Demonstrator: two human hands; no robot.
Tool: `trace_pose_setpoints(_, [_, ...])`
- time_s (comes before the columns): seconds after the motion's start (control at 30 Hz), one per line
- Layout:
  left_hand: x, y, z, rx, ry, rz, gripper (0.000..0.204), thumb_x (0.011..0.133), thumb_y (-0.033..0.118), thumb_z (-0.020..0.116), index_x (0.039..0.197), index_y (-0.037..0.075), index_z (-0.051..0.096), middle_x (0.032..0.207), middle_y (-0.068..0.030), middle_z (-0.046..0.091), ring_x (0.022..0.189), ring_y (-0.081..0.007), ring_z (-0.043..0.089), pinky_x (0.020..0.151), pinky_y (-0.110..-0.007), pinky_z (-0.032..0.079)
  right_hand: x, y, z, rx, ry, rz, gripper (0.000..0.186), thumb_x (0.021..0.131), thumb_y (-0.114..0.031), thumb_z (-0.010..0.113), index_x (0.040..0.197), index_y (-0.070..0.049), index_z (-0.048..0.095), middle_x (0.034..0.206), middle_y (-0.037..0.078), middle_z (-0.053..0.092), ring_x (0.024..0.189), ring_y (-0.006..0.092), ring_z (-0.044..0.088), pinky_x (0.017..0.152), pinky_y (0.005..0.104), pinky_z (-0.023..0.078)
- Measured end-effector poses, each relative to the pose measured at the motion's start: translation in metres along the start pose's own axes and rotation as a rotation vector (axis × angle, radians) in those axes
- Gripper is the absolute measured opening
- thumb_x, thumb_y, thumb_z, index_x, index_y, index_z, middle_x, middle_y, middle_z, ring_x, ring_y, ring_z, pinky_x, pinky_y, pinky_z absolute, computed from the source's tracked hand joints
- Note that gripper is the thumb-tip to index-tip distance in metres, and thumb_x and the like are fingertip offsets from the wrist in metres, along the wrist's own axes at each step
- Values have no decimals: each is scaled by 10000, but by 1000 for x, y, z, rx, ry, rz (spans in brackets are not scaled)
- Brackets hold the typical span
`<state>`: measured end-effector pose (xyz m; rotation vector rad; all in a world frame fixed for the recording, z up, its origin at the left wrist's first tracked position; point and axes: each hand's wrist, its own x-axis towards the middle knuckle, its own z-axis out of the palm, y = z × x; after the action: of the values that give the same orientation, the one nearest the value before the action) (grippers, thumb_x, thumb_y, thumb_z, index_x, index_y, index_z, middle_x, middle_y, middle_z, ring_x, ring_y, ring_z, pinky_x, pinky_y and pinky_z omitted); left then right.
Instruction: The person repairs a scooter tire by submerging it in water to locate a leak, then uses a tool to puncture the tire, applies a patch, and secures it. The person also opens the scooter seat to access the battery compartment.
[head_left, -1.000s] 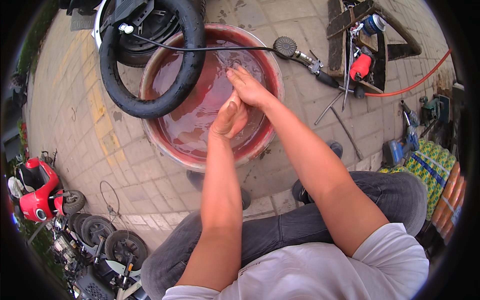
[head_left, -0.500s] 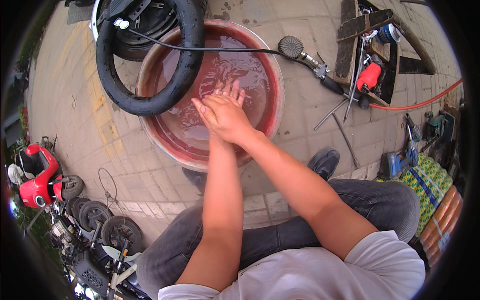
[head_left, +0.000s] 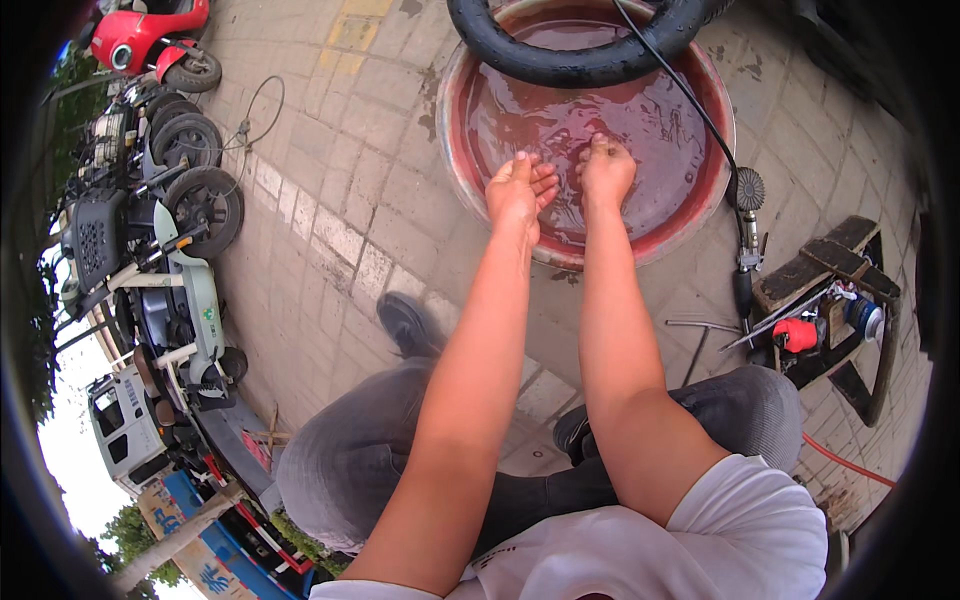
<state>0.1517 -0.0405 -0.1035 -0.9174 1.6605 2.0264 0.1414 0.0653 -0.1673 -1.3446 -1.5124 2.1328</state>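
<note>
Both my hands are above the water of a round red tub standing on the paving. My left hand is turned partly palm up, its fingers loosely bent and apart, with nothing in it. Beside it, a short gap away, my right hand has its fingers curled in, and no object shows in it. A wet black inner tube lies across the tub's far rim, beyond my hands. Ripples break the murky water, and the tub's bottom cannot be made out.
A black air hose runs from the tube to an inflator with a round gauge. At right stands a wooden tool box with a red item, near a metal T-bar. Parked scooters line the left.
My hands were pressed together over the water and are now apart. The view has turned, so the tub sits farther right and higher, and more of the parked scooters shows.
</note>
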Motion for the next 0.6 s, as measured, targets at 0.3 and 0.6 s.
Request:
trace_pose_setpoints(0.3, [-12, 23, -57, -642, -474, 164, 711, 970, 686, 328, 1426, 141, 348, 1347, -87, 523, 1233, -292, 500, 1046, -534, 411, -165, -47, 67, -258, -849, -532, 537, 994, -481, 514, 979, 18, 711, 986, 169, 710, 973, 300, 648, 938, 411, 440])
trace_pose_setpoints(0.6, [-51, 88, -189, -930, -400, 253, 1021, 844, 848, 360, 1517, 93, 219, 1470, -147, 353, 1350, -375, 396, 1120, -587, 294, -244, -36, 157, -1102, -1307, -797, 730, 891, -673, 493, 1110, -8, 699, 1166, 254, 640, 1366, 381, 409, 1165, 545, 125])
